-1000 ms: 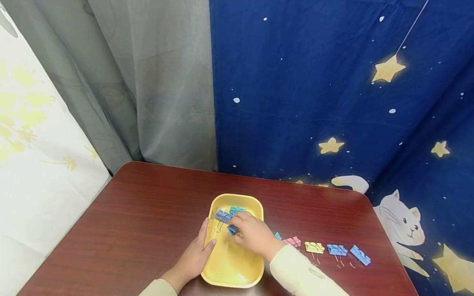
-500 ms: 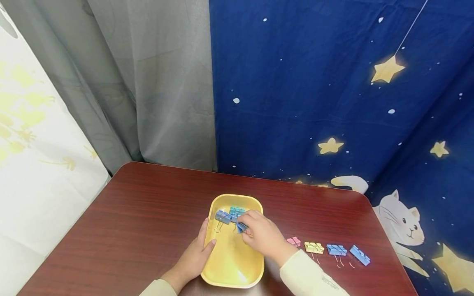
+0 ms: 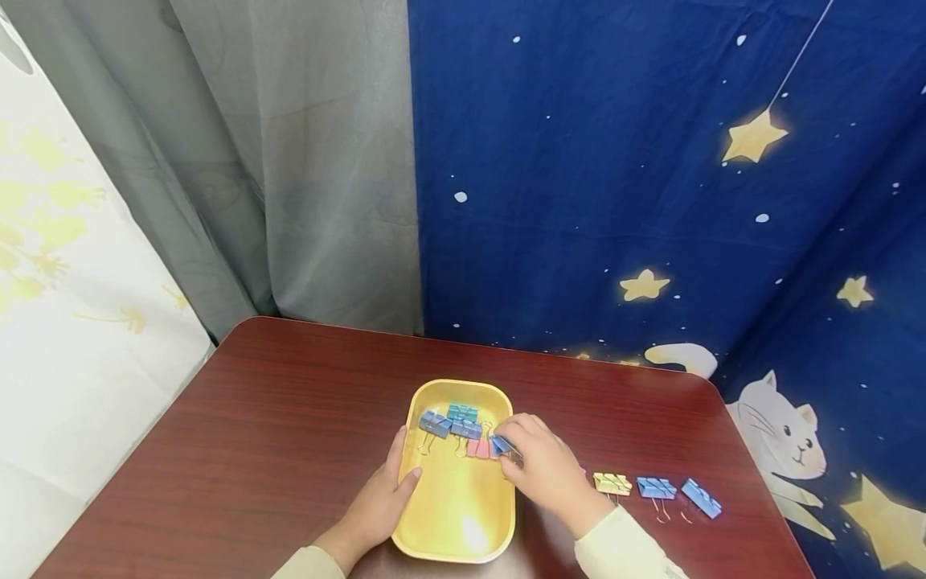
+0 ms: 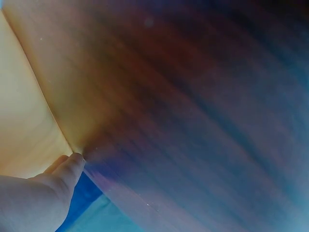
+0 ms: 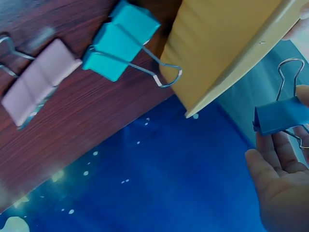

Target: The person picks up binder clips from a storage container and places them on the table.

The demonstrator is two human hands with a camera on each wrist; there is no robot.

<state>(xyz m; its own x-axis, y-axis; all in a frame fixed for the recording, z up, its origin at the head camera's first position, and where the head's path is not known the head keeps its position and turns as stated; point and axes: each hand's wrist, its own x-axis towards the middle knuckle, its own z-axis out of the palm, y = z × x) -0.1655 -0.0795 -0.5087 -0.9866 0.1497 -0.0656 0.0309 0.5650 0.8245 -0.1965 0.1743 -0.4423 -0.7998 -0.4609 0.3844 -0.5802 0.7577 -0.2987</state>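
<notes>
In the head view, my left hand (image 3: 378,500) grips the near left side of the yellow tray (image 3: 454,553), its thumb over the rim; the left wrist view shows its fingertips at the tray's edge. My right hand (image 3: 544,466) pinches a blue binder clip (image 5: 280,116), over the tray's right rim in the head view. Inside the tray, at its far end, lie a teal binder clip (image 3: 463,412), a blue binder clip (image 3: 436,424), another blue binder clip (image 3: 466,429) and a pink binder clip (image 3: 478,449), partly covered by the held clip.
To the tray's right on the red-brown table (image 3: 304,418) lie a yellow binder clip (image 3: 612,483) and two blue binder clips (image 3: 657,488). A teal binder clip (image 5: 120,41) and a pink binder clip (image 5: 41,83) lie nearer the tray. Curtains hang behind the table.
My right hand has moved right with the blue binder clip, from the tray's middle to its right rim, uncovering the pink binder clip inside. The left hand has kept its place.
</notes>
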